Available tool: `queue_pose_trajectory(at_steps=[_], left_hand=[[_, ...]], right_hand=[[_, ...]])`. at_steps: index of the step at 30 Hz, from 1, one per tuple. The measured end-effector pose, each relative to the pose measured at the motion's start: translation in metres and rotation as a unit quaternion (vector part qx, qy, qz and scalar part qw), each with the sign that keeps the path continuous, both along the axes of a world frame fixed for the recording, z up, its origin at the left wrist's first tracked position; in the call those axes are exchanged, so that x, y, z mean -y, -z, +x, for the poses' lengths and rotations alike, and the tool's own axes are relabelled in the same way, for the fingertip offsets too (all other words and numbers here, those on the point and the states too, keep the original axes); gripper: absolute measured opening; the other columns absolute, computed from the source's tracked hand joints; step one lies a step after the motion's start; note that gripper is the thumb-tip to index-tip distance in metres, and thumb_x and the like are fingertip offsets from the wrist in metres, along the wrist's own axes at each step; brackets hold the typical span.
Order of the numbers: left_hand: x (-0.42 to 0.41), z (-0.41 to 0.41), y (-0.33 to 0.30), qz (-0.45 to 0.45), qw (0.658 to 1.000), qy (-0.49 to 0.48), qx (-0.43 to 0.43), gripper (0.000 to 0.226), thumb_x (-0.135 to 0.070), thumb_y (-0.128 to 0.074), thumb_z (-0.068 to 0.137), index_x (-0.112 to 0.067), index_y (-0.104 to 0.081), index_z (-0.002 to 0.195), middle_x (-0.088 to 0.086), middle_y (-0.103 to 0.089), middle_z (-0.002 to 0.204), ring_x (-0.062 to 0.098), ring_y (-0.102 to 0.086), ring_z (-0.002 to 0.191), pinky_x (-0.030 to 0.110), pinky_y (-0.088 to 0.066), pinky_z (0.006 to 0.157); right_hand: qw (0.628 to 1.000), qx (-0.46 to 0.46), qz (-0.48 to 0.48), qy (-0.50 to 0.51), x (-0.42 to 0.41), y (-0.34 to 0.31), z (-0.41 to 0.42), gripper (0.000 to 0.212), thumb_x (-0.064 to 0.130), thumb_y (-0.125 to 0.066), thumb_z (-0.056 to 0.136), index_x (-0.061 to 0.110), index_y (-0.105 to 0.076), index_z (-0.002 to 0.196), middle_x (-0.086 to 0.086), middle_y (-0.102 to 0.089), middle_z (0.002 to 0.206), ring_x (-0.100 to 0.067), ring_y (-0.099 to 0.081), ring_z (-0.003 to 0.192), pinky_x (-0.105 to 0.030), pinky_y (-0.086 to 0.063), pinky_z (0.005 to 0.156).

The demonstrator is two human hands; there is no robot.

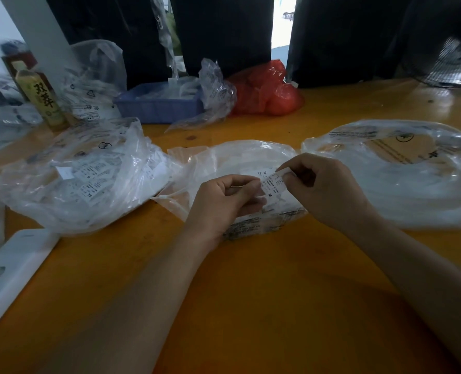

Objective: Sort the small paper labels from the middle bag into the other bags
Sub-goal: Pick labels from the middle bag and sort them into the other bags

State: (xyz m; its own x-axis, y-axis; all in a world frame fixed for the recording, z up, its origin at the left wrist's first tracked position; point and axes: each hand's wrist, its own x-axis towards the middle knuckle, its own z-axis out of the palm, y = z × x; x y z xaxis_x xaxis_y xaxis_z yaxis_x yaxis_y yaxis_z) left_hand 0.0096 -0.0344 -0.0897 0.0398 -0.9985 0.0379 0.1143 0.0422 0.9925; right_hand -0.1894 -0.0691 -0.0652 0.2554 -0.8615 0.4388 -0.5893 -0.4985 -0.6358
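Three clear plastic bags lie in a row on the orange table [264, 279]. The middle bag [224, 160] holds white paper labels. My left hand [224, 203] and my right hand [329, 190] are over it, both pinching a small white label [271, 183] printed with small text and an "M". The left bag [89, 174] is full of printed labels, one marked "XS". The right bag [402, 174] lies open and holds white labels at its near side.
A white phone-like case [11, 273] lies at the left front. At the back stand a yellow-labelled bottle [42, 99], a blue tray [159, 105], crumpled clear bags [216, 90] and a red bag [267, 90]. A fan [456, 63] sits at the far right.
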Motion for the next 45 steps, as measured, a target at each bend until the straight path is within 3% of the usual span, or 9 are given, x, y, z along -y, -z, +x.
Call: queue_pose_trajectory(at_steps=[3, 8, 15, 21, 26, 29, 34, 40, 45], left_hand=[[-0.001, 0.0, -0.0007, -0.001, 1.0, 0.015, -0.01, 0.03, -0.027, -0.083, 0.08, -0.014, -0.077, 0.106, 0.011, -0.082, 0.098, 0.027, -0.081, 0.092, 0.027, -0.064, 0.081], [0.001, 0.0005, 0.0005, 0.006, 1.0, -0.011, -0.016, 0.008, -0.018, -0.077, 0.094, -0.014, -0.079, 0.101, 0.01, -0.083, 0.097, 0.026, -0.081, 0.091, 0.026, -0.064, 0.076], [0.0017, 0.0006, -0.0011, 0.022, 0.998, -0.024, -0.045, 0.013, -0.017, -0.074, 0.096, -0.007, -0.078, 0.105, 0.013, -0.082, 0.097, 0.026, -0.081, 0.091, 0.024, -0.063, 0.073], [-0.0033, -0.0019, -0.0013, -0.022, 0.999, -0.015, 0.033, 0.008, -0.02, -0.076, 0.096, -0.016, -0.079, 0.102, 0.01, -0.082, 0.088, 0.022, -0.081, 0.085, 0.024, -0.063, 0.072], [-0.0046, -0.0009, -0.0025, -0.049, 0.994, -0.027, 0.093, 0.005, -0.026, -0.078, 0.094, -0.025, -0.079, 0.099, 0.002, -0.081, 0.083, 0.017, -0.079, 0.077, 0.024, -0.062, 0.067], [-0.0046, -0.0005, -0.0033, -0.051, 0.994, -0.031, 0.095, 0.006, -0.027, -0.079, 0.093, -0.026, -0.08, 0.099, 0.002, -0.081, 0.083, 0.017, -0.079, 0.076, 0.024, -0.062, 0.064], [-0.0041, -0.001, -0.0061, -0.034, 0.997, -0.038, 0.061, 0.007, -0.023, -0.079, 0.094, -0.023, -0.08, 0.101, 0.001, -0.082, 0.089, 0.015, -0.08, 0.079, 0.022, -0.06, 0.061], [-0.0033, -0.0033, -0.0068, -0.007, 0.997, -0.073, 0.04, 0.002, -0.026, -0.081, 0.092, -0.027, -0.084, 0.092, 0.0, -0.082, 0.087, 0.014, -0.079, 0.08, 0.021, -0.059, 0.056], [-0.0033, -0.0034, -0.0069, 0.006, 0.995, -0.092, 0.034, 0.003, -0.029, -0.081, 0.092, -0.028, -0.083, 0.094, 0.0, -0.082, 0.085, 0.014, -0.079, 0.075, 0.019, -0.055, 0.051]], right_hand=[[1.0, -0.001, 0.003, 0.003, 0.0004, 0.0001, -0.0004, 0.014, 0.017, -0.064, 0.098, 0.027, -0.072, 0.103, 0.019, -0.063, 0.077, 0.006, -0.058, 0.07, -0.006, -0.041, 0.056], [1.0, 0.002, -0.003, 0.012, -0.0005, 0.0, -0.0005, 0.013, 0.017, -0.065, 0.097, 0.027, -0.072, 0.103, 0.02, -0.06, 0.075, 0.008, -0.057, 0.07, -0.004, -0.04, 0.057], [1.0, 0.004, 0.002, 0.005, -0.0023, -0.0012, 0.0001, 0.012, 0.018, -0.066, 0.096, 0.028, -0.07, 0.101, 0.022, -0.06, 0.079, 0.015, -0.057, 0.074, -0.002, -0.041, 0.059], [1.0, -0.001, -0.003, -0.015, -0.0047, -0.0011, 0.001, 0.012, 0.013, -0.066, 0.097, 0.018, -0.074, 0.105, 0.023, -0.057, 0.071, 0.013, -0.057, 0.065, -0.004, -0.041, 0.055], [0.999, 0.011, 0.021, -0.033, -0.004, 0.0002, 0.0007, 0.024, 0.023, -0.073, 0.093, 0.03, -0.066, 0.114, 0.015, -0.066, 0.083, 0.007, -0.063, 0.079, -0.003, -0.045, 0.065], [0.997, 0.041, 0.05, -0.047, -0.0026, 0.0003, 0.0005, 0.027, 0.027, -0.076, 0.091, 0.032, -0.06, 0.111, 0.015, -0.072, 0.081, 0.004, -0.067, 0.076, -0.008, -0.048, 0.064], [0.988, 0.119, 0.089, -0.043, -0.0002, -0.0031, -0.0021, 0.009, 0.024, -0.075, 0.092, 0.027, -0.067, 0.095, 0.013, -0.074, 0.079, -0.006, -0.071, 0.068, -0.016, -0.056, 0.064], [0.978, 0.111, 0.142, -0.107, -0.0064, 0.0042, 0.0052, 0.012, 0.03, -0.067, 0.096, 0.029, -0.074, 0.106, 0.008, -0.075, 0.081, -0.01, -0.073, 0.073, -0.02, -0.059, 0.069], [0.979, 0.107, 0.138, -0.109, -0.0066, 0.0066, 0.0077, 0.018, 0.026, -0.075, 0.091, 0.029, -0.072, 0.108, 0.008, -0.075, 0.084, -0.013, -0.073, 0.073, -0.029, -0.063, 0.07]])
